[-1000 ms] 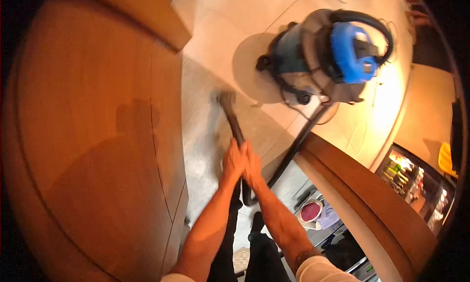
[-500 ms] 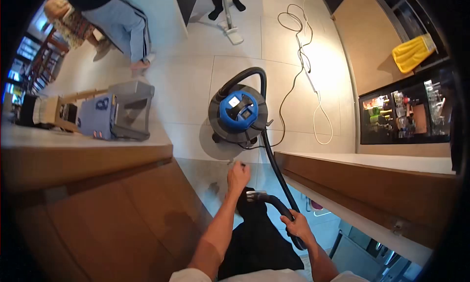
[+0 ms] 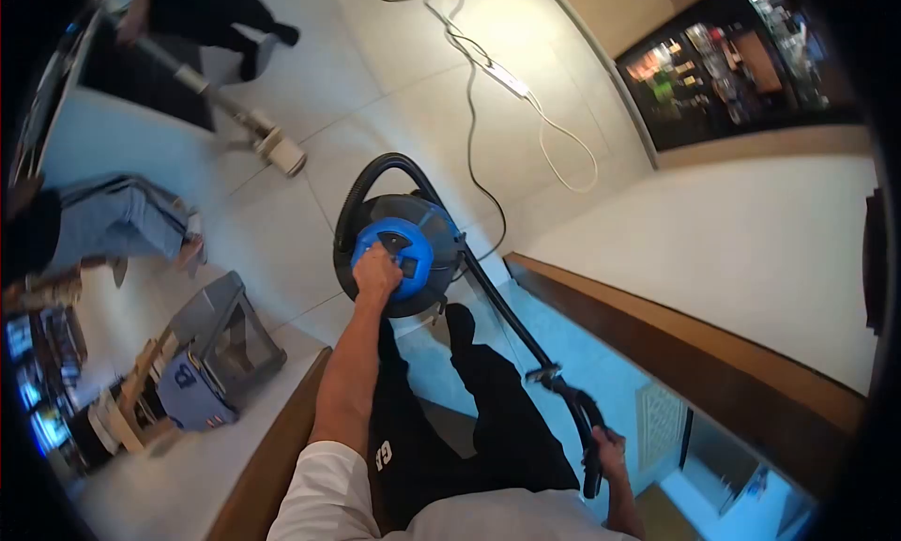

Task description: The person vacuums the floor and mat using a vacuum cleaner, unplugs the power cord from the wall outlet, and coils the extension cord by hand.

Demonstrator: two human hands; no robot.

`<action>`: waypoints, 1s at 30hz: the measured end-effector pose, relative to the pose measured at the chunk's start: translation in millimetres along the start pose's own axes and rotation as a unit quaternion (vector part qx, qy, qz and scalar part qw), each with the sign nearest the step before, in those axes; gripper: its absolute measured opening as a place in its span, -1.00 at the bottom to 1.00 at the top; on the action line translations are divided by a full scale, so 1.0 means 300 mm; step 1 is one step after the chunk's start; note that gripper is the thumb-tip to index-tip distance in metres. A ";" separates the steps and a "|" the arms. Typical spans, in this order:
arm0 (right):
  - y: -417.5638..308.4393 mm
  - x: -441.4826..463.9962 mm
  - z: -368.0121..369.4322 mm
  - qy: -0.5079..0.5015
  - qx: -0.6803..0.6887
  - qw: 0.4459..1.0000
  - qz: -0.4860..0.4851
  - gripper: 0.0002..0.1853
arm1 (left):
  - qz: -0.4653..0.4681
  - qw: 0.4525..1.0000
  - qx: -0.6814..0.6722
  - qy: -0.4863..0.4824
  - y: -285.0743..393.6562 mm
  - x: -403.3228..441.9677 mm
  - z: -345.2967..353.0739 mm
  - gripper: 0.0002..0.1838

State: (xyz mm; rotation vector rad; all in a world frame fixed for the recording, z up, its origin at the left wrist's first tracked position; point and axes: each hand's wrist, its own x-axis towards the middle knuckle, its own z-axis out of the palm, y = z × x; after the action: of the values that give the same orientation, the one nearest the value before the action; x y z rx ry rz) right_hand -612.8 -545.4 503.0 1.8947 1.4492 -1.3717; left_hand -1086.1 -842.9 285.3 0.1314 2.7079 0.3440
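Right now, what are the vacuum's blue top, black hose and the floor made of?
The blue top looks like hard, smooth plastic, with rounded, moulded edges. The black hose seems to be bendy plastic or rubber, with ribs along its curve. The floor looks like smooth tiles, because thin straight lines divide it; ceramic or stone, I can't tell.
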 end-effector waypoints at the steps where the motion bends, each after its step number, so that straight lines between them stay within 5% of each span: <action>1: 0.040 -0.009 -0.008 0.011 0.062 0.998 0.018 -0.57 | 0.018 1.000 0.004 -0.012 -0.021 0.016 -0.014 -0.62; 4: 0.127 -0.096 -0.030 0.047 0.262 0.959 0.099 -0.45 | 0.042 0.998 0.035 -0.011 -0.110 0.125 -0.108 -0.64; 11: 0.249 -0.310 -0.004 0.203 0.522 0.828 0.025 -0.56 | 0.115 0.981 0.153 -0.003 -0.379 0.509 -0.346 -0.67; 13: 0.336 -0.298 -0.013 0.255 0.562 0.787 -0.009 -0.54 | 0.112 0.980 0.164 -0.018 -0.401 0.565 -0.396 -0.53; 15: 0.402 -0.254 -0.012 0.349 0.597 0.722 -0.036 -0.54 | 0.066 0.980 0.180 -0.052 -0.256 0.461 -0.565 -0.33; 17: 0.297 -0.282 0.020 0.372 0.667 0.646 0.004 -0.51 | 0.163 0.966 0.199 0.004 -0.171 0.386 -0.525 -0.15; 18: 0.260 -0.281 0.030 0.418 0.669 0.615 0.007 -0.51 | 0.166 0.969 0.169 -0.074 -0.056 0.308 -0.570 -0.15; 20: 0.168 -0.363 0.083 0.440 0.718 0.540 0.003 -0.55 | 0.278 0.932 0.095 -0.213 0.081 0.100 -0.591 -0.45; 22: 0.088 -0.416 0.094 0.445 0.766 0.464 0.004 -0.55 | 0.484 0.827 0.020 -0.287 0.144 -0.035 -0.453 -0.56; 23: 0.098 -0.407 0.104 0.475 0.766 0.434 -0.003 -0.55 | 0.369 0.826 -0.027 -0.425 0.205 -0.164 -0.442 -0.58; 25: 0.108 -0.373 0.084 0.466 0.793 0.392 -0.016 -0.55 | 0.555 0.728 -0.023 -0.402 0.337 -0.398 -0.510 -0.61; 27: 0.051 -0.367 0.075 0.494 0.797 0.346 0.028 -0.59 | 0.576 0.686 -0.009 -0.445 0.493 -0.593 -0.572 -0.54; 30: 0.038 -0.282 0.140 0.431 0.840 0.322 -0.065 -0.69 | 0.620 0.662 0.002 -0.421 0.702 -0.859 -0.533 -0.50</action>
State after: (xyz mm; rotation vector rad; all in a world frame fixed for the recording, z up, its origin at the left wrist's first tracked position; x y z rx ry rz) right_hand -620.9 -625.3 554.4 4.1756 -0.8743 -2.3443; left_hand -907.1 -711.4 580.1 1.6811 1.2962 0.4549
